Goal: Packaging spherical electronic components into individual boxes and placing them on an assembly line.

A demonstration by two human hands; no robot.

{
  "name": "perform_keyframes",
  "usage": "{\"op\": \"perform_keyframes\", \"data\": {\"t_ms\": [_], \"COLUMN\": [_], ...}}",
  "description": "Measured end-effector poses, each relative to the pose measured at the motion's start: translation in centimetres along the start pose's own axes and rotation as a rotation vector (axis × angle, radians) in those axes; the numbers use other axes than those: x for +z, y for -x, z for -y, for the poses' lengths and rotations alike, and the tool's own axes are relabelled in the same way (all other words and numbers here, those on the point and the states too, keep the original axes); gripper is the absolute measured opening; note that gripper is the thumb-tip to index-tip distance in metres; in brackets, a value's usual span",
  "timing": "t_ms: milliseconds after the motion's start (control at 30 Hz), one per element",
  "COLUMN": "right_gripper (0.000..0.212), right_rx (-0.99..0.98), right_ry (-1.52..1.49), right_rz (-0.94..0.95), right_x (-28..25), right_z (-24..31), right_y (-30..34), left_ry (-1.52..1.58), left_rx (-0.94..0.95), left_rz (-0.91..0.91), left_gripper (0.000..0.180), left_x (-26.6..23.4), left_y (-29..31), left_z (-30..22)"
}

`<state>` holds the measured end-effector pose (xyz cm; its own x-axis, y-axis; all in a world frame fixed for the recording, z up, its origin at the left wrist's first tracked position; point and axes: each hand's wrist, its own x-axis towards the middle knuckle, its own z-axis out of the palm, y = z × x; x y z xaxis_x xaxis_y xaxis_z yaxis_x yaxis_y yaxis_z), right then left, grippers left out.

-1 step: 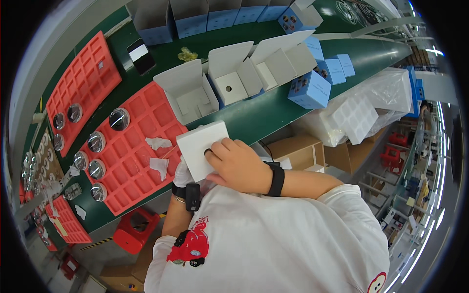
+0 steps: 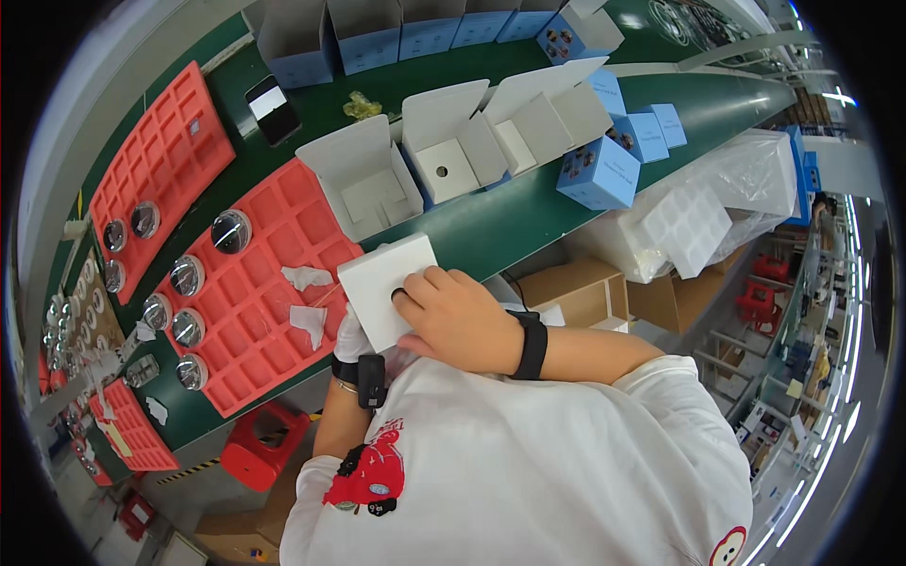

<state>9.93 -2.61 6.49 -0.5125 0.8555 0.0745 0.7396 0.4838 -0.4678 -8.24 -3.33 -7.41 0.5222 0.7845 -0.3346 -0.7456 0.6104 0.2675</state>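
A flat white box (image 2: 370,294) is held in front of my chest, tilted, beside the table's near edge. My right hand (image 2: 460,319) lies over its upper face with fingers bent and the thumb by the near edge. A dark ring and a black wristband show on that hand. In a white glove, my left hand (image 2: 351,340) supports the box from its left side and underneath; most of its fingers are hidden. Just left of the box is a red compartment tray (image 2: 265,341) with several round glossy pieces (image 2: 231,231) and scraps of white wrapping (image 2: 308,324).
Open blue-and-white cartons (image 2: 451,170) stand beyond my hands, with more at the back. Closed blue boxes (image 2: 598,174) sit at the right. A phone (image 2: 273,110) lies near another red tray (image 2: 165,156). Brown cardboard boxes (image 2: 576,291) and a red stool (image 2: 264,448) are below table level.
The white box and my right hand have shifted very slightly to the left. Both hands keep their places on the box.
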Motion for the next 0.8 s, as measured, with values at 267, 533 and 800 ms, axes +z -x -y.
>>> {"op": "perform_keyframes", "data": {"t_ms": [267,533,800], "right_gripper": [0.029,0.026,0.033], "right_rx": [-0.043,0.167,0.277], "right_ry": [-0.171,0.416,0.385], "right_rz": [-0.186,-0.089,0.314], "right_x": [-1.5,5.2,5.1], "right_z": [-2.2,-7.2,-8.0], "right_y": [-4.8,-9.4,-13.1], "left_ry": [-0.092,0.126,0.145], "left_rx": [0.210,0.195,0.176], "left_rz": [-0.189,-0.333,-0.229], "left_gripper": [0.072,0.059,0.060], "left_x": [-1.2,-3.1,-5.3], "left_y": [3.2,6.6,6.7], "left_z": [-1.8,-2.9,-2.9]}}
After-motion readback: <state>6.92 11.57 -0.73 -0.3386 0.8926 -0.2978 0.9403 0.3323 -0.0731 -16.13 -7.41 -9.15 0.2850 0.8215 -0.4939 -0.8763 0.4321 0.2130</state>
